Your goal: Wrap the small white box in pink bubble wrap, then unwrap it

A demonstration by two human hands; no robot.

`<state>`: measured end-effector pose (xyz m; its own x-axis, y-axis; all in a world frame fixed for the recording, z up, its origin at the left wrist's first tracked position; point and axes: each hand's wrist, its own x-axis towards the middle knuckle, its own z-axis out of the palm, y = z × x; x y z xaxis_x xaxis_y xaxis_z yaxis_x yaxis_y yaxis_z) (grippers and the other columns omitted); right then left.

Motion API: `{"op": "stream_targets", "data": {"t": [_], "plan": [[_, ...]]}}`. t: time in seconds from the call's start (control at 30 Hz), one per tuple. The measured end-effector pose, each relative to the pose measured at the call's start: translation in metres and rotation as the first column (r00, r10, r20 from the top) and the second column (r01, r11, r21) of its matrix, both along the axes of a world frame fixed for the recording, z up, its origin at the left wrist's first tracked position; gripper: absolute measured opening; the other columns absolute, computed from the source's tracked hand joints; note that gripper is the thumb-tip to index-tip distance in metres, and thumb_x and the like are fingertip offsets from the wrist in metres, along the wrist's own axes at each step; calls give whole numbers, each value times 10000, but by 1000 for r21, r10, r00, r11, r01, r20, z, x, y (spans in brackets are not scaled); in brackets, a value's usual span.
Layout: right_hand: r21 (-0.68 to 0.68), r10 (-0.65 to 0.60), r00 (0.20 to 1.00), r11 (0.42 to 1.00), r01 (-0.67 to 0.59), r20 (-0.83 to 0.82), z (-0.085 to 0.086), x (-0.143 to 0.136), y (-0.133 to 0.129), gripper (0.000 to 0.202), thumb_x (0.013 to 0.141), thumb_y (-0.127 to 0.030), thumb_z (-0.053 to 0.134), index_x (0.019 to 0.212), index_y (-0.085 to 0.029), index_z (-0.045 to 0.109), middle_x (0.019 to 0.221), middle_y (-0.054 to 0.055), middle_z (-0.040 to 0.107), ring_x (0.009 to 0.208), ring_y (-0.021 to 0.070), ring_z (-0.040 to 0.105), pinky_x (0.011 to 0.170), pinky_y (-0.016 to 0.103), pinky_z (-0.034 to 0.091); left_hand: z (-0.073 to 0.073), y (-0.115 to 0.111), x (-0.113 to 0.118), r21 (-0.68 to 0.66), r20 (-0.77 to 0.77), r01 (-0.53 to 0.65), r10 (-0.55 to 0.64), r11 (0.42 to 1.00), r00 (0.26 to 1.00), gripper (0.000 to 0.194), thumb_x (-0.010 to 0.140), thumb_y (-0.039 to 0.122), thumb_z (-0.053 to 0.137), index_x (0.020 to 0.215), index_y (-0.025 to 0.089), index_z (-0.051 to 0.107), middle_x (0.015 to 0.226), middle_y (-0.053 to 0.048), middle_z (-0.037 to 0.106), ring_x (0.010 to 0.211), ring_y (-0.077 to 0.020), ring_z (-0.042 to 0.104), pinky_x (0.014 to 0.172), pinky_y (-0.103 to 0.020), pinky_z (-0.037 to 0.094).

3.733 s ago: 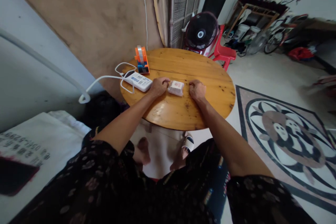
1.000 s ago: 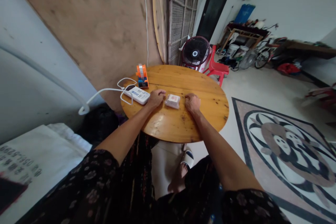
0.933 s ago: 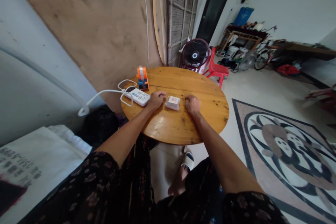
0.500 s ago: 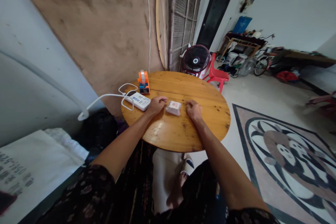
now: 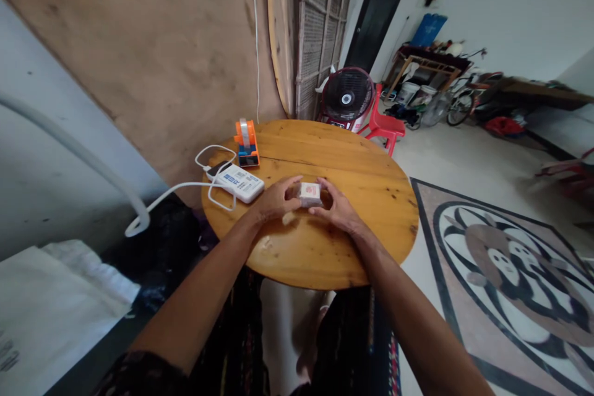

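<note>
A small wrapped packet (image 5: 310, 193) with a white label and red print lies near the middle of the round wooden table. Clear wrapping shows around its sides. My left hand (image 5: 279, 198) closes on its left side, thumb nearer me and fingers on the far side. From the right, my right hand (image 5: 340, 205) grips it the same way, thumb low and forefinger at the far corner. The packet's underside is hidden. To the left of my left hand sits a white power bank (image 5: 244, 184) with blue lettering and a white cable plugged in.
An orange and blue tape dispenser (image 5: 247, 143) stands on the far left of the wooden table (image 5: 371, 173). A thick white cable (image 5: 171, 192) crosses the table's left edge. Beyond are a fan (image 5: 347, 96) and a red plastic chair (image 5: 384, 120); a white sack (image 5: 55, 303) lies at lower left.
Both hands have come inward and taken hold of the packet from its two sides. Before, they rested apart on the table beside it. The view has shifted slightly.
</note>
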<state>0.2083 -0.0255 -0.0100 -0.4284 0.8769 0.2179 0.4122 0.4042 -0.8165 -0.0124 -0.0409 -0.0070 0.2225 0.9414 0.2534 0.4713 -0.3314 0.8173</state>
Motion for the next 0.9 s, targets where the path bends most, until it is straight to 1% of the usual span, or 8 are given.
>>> {"op": "stream_targets", "data": {"t": [0.1, 0.2, 0.3, 0.43, 0.5, 0.57, 0.7, 0.9], "plan": [[60, -39, 999, 998, 37, 37, -3, -2, 0, 821, 684, -408, 780, 1412, -230, 443, 1385, 120, 555, 1284, 285, 523, 1120, 487, 357, -2, -1, 4, 42, -91, -23, 27, 999, 995, 641, 690, 258, 632, 1322, 175, 562, 1180, -110, 654, 924, -236, 618, 810, -342, 485], [97, -57, 996, 994, 50, 71, -7, -2, 3, 664, 711, -380, 758, 1317, -233, 531, 1243, 95, 647, 1154, 274, 605, 1038, 471, 434, -3, -2, 6, 63, -113, -30, 37, 998, 993, 562, 698, 240, 615, 1258, 203, 598, 1069, -79, 675, 823, -208, 612, 743, -325, 479], [77, -34, 998, 997, 30, 47, -11, 0, 6, 503, 731, -398, 743, 1184, -232, 597, 1096, 59, 696, 1018, 247, 647, 939, 425, 496, -2, -1, 6, 35, -118, -34, 37, 999, 992, 504, 683, 229, 617, 1187, 237, 627, 990, -49, 683, 773, -191, 607, 698, -309, 472], [55, -53, 996, 997, 50, 66, -12, -1, 8, 478, 717, -433, 755, 1133, -248, 607, 1039, 44, 702, 958, 243, 652, 904, 421, 506, 0, 0, 8, -18, -122, -54, 51, 998, 991, 498, 673, 234, 611, 1170, 244, 635, 970, -48, 691, 756, -194, 611, 682, -316, 476], [89, -70, 992, 994, 61, 102, -10, -2, 7, 501, 720, -436, 751, 1155, -237, 600, 1066, 66, 694, 993, 264, 643, 935, 452, 488, 1, 0, 9, -18, -128, -62, 59, 998, 990, 550, 665, 232, 602, 1215, 230, 618, 1010, -61, 691, 780, -208, 618, 700, -331, 486], [168, -79, 990, 984, 58, 119, -7, -3, 4, 572, 724, -428, 747, 1233, -238, 569, 1187, 94, 652, 1124, 294, 597, 1011, 489, 437, 2, -1, 10, -18, -127, -71, 68, 997, 990, 622, 660, 239, 602, 1282, 218, 580, 1053, -73, 688, 813, -223, 626, 727, -348, 497], [297, -70, 988, 955, 26, 141, -1, -7, -2, 747, 732, -442, 740, 1402, -293, 447, 1480, 107, 435, 1381, 325, 389, 1127, 534, 307, 4, -2, 11, 5, -107, -65, 65, 998, 992, 626, 660, 233, 591, 1286, 245, 583, 1136, -71, 672, 873, -233, 631, 769, -353, 505], [368, -81, 967, 930, -14, 242, -2, -7, -3, 569, 803, -455, 672, 1336, -292, 557, 1530, 119, 370, 1361, 344, 413, 1093, 567, 313, 2, 0, 10, 20, -84, -36, 38, 999, 996, 585, 662, 221, 579, 1245, 234, 616, 1123, -67, 674, 853, -221, 624, 769, -343, 504]]}}
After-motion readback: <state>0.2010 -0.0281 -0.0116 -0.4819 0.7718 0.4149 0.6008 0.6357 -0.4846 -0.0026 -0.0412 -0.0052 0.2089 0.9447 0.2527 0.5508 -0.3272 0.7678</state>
